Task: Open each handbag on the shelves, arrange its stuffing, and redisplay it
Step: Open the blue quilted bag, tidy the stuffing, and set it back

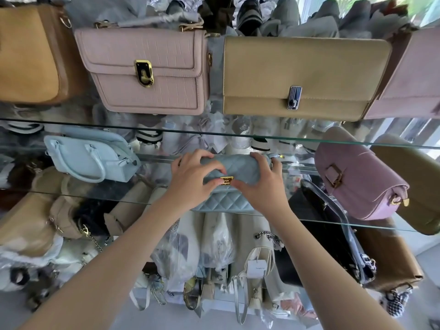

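Tan bag [26, 55] cut by left edge; quilted blue bag [226, 203] partly behind left hand [195, 182] & right hand [264, 189]; tag [256, 267] txt unreadable.

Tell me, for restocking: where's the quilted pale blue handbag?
The quilted handbag sits centre of the head view on a glass shelf, held by left hand and right hand, between a smooth blue handled bag (left) and a lilac buckled bag (right).

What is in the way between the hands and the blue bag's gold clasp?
Nothing visible. The left hand and right hand both grip the quilted blue bag, touching its gold clasp.
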